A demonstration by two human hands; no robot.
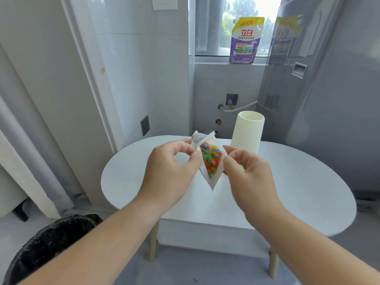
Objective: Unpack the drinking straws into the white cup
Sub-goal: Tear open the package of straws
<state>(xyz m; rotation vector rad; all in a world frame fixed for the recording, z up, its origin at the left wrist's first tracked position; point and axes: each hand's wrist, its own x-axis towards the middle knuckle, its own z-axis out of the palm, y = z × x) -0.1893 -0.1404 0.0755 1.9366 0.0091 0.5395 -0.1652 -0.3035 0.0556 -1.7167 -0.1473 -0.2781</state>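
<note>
Above the near-centre of the table [308,192], held in the air:

Item 1. Left fingertips [196,156]: thumb and forefinger are curled together and pinch the left lip of the packet [213,183]. The other fingers are loosely bent behind them.

Item 2. Right fingertips [226,161]: thumb and forefinger pinch the right lip in the same way. The remaining fingers are curled and hold nothing.

Item 3. Packet: white paper, pointed end down, mouth spread between the two pinches. Judged purpose: drawing the lips apart widens the opening so the contents can be reached or tipped out.

Item 4. Straws [210,159]: many-coloured, all inside the packet, their cut ends showing at the mouth. None are out.

Item 5. Left hand [170,163] and right hand [248,169]: backs toward the camera, wrists level, forearms reaching in from the near left and near right.

Item 6. White cup [247,130]: ribbed, upright on the table, just beyond and right of the packet. Its inside is hidden from view. It probably stands close so that the transfer is short.

Item 7. Surroundings: black bin bag [51,243] on the floor at near left; detergent pouch [244,40] on the far sill.
</note>
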